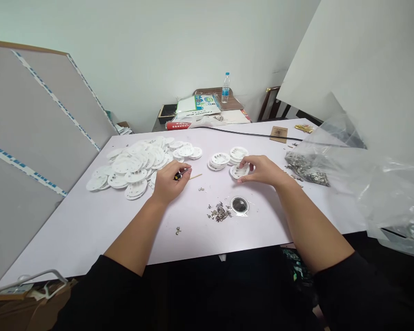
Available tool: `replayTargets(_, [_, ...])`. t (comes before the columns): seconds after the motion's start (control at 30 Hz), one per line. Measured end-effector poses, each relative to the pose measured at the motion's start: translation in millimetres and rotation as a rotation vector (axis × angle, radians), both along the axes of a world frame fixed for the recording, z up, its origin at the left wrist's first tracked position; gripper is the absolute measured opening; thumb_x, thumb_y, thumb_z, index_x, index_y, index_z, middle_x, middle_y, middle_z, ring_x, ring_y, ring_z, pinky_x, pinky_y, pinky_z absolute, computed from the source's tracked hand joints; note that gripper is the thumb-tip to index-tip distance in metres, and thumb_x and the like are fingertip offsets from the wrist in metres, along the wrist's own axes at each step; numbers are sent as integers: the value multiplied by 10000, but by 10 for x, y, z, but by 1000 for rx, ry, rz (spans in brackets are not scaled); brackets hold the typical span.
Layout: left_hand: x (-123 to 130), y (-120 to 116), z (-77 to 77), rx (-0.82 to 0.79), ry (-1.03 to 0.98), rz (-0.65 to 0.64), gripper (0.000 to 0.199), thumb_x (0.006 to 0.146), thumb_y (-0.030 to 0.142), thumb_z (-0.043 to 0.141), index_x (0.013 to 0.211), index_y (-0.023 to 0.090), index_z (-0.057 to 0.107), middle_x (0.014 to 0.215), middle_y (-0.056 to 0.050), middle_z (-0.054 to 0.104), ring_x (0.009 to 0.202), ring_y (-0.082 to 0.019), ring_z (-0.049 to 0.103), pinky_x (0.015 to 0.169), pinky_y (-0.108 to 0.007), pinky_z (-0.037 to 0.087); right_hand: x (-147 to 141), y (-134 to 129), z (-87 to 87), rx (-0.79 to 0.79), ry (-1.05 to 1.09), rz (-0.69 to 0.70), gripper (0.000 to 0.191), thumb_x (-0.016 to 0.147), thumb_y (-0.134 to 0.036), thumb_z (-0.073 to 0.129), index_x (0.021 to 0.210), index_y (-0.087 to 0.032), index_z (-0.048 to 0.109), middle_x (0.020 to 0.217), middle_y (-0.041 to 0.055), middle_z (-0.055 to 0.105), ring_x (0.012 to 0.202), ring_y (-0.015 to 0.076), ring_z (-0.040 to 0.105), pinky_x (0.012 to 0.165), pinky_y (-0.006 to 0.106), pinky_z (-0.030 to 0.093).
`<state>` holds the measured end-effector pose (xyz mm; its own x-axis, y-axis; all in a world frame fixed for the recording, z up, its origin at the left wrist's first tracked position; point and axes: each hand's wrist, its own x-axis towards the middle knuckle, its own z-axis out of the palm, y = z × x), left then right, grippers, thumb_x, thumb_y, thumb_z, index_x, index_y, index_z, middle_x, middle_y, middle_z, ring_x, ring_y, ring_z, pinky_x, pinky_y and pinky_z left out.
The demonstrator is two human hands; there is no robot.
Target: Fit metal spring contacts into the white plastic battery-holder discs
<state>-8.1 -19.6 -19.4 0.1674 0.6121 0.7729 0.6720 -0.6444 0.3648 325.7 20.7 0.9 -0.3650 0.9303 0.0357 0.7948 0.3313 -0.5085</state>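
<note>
My right hand point(257, 170) has its thumb and fingers around the edge of a white round plastic disc point(237, 174), low over the table. Close behind it are two small stacks of the same discs, the left stack point(220, 159) and the right stack point(239, 152). My left hand point(171, 180) is curled round a screwdriver point(177, 176) with a black and yellow handle, mostly hidden by the fingers. A thin wooden stick point(196, 176) lies beside that hand. Small metal screws point(221, 213) form a pile nearer me, next to a round dark-centred piece point(239, 205).
A large heap of white discs point(138, 158) spreads over the left of the table point(200, 239). On the right lies a clear bag of metal parts point(307, 168). A black cable point(241, 132) crosses the back, and a water bottle point(225, 88) stands beyond. A grey panel point(37, 110) borders the left.
</note>
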Motion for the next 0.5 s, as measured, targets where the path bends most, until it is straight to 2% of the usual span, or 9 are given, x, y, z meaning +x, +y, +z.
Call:
replayTargets(0.37, [0, -13, 10, -66, 16, -3, 238, 896, 332, 582, 884, 139, 720, 730, -19, 663, 654, -4, 534, 629, -127, 436, 66, -8, 8, 19, -99, 9, 674, 627, -684, 811, 1155, -271, 736, 1020, 68, 668, 880, 156, 580, 739, 265, 398])
replayTargets(0.5, [-14, -10, 18, -175, 31, -52, 238, 892, 343, 590, 889, 147, 724, 759, -15, 681, 675, -5, 539, 670, -141, 441, 78, -41, 52, 10, -138, -29, 679, 620, -684, 819, 1169, -294, 734, 1081, 72, 654, 916, 174, 584, 740, 277, 403])
